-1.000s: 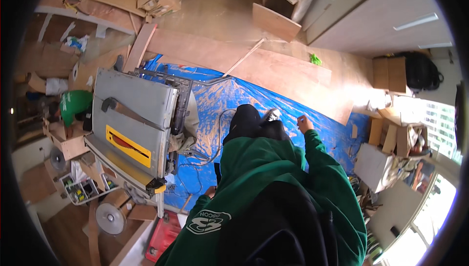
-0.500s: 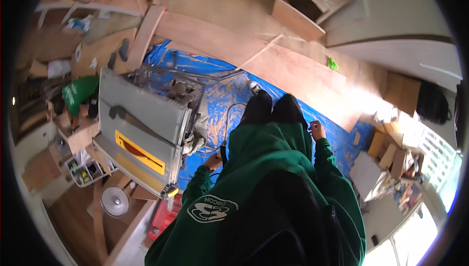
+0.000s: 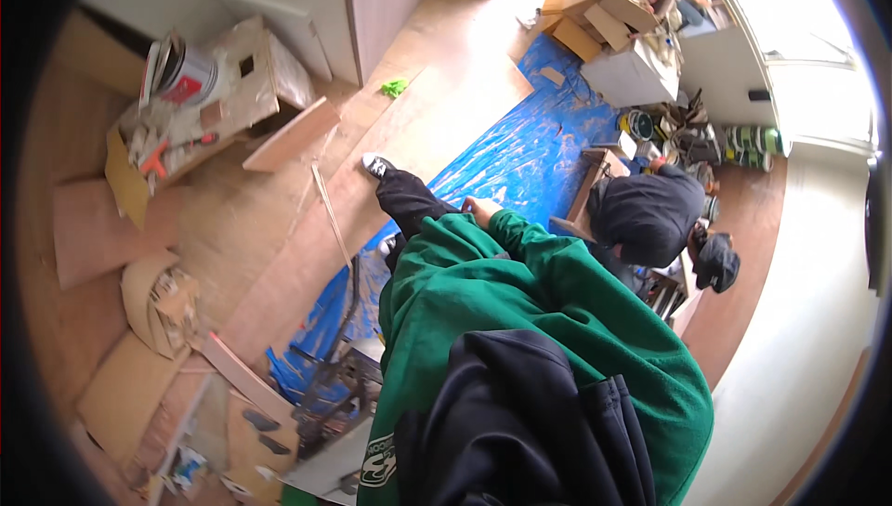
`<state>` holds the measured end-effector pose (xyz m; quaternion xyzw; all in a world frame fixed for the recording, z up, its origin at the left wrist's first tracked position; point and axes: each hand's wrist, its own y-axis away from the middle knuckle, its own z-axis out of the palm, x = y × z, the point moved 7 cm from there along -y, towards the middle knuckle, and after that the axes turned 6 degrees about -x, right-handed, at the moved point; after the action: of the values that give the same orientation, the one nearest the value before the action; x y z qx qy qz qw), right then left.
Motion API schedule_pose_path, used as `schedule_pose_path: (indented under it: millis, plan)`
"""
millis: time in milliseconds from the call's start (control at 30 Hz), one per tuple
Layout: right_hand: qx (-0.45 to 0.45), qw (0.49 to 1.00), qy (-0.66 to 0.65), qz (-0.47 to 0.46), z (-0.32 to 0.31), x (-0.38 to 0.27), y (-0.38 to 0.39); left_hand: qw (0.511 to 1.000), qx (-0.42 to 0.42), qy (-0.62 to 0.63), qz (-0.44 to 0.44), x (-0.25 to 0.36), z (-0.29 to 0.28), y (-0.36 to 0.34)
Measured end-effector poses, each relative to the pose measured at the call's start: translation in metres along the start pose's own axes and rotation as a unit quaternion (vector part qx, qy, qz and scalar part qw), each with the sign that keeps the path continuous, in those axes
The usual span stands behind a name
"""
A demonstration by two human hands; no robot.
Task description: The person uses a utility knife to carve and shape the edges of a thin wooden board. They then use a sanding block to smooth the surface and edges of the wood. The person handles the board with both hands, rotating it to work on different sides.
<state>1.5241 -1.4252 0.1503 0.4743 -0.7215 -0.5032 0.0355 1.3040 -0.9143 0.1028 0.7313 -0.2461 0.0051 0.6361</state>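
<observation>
My right hand hangs loosely beside my dark trousers, below the green sleeve. Its fingers are slightly curved and I see nothing held in them. My left hand is out of the picture. One dark sneaker with a white toe is on the long plywood sheet. Blue plastic sheeting covers the floor on both sides of my legs. At the lower left, part of the table saw shows next to my body.
A person in dark clothes bends over boxes at the right. A cluttered workbench with a paint can is at the far left. Boards and offcuts lie at the left. Cardboard boxes are stacked at the back right.
My body and view have swung to the right, so the table saw has moved to the lower edge. My left hand has left view. The person in dark clothes has come into view.
</observation>
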Motion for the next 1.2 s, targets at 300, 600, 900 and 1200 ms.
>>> schedule_pose_path:
  millis: [300,600,900,1200]
  plan:
    - [0.065,0.991,-0.115,0.019,-0.028,-0.008,-0.016,0.994,0.043,0.064,0.084,0.112,-0.067,-0.059]
    - [0.084,0.99,-0.111,0.007,0.002,0.016,-0.006,0.983,0.111,0.108,0.1,0.176,-0.046,0.017]
    - [-0.032,0.976,0.021,-0.216,0.014,0.085,-0.082,0.947,0.286,0.075,0.128,0.145,-0.029,0.041]
    - [-0.271,0.946,0.166,-0.071,-0.047,-0.085,-0.27,0.889,0.367,0.27,-0.047,0.159,-0.015,0.063]
